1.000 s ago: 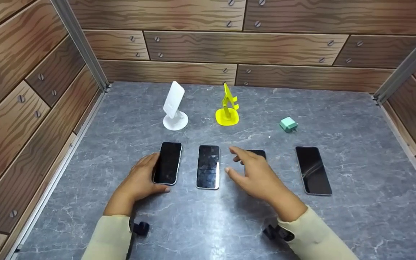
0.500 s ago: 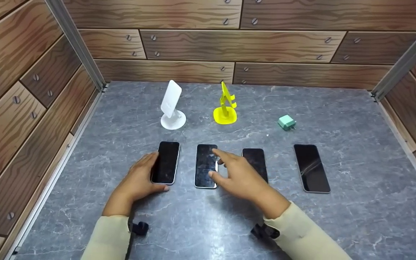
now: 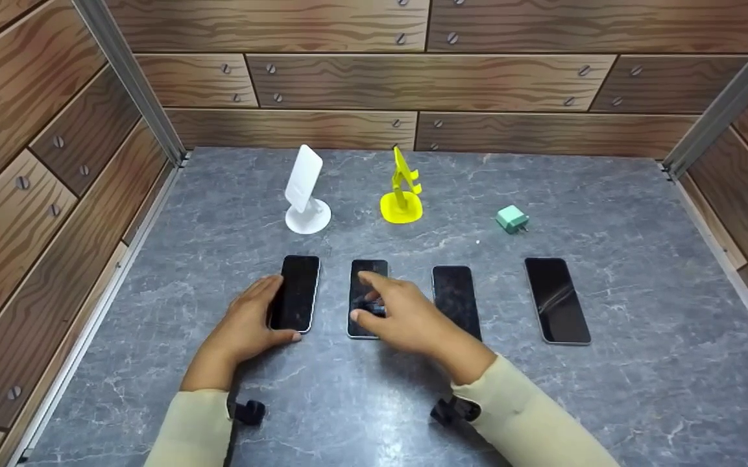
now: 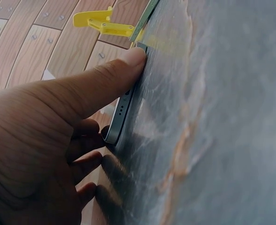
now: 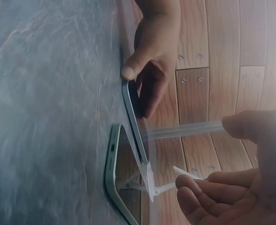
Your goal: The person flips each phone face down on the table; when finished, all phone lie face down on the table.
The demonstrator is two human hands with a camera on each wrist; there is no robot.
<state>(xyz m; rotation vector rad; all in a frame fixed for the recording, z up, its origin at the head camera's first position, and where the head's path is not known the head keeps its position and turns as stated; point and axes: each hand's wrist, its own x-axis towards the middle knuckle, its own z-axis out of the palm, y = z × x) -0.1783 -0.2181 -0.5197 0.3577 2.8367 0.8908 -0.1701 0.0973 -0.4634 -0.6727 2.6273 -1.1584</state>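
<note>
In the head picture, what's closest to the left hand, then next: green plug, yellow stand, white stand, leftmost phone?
1. Leftmost phone: left hand touches it.
2. White stand: behind that phone.
3. Yellow stand: right of the white one.
4. Green plug: farthest right of these.

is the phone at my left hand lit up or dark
Dark: the head view shows the phone with a black screen and nothing lit on it.
</note>
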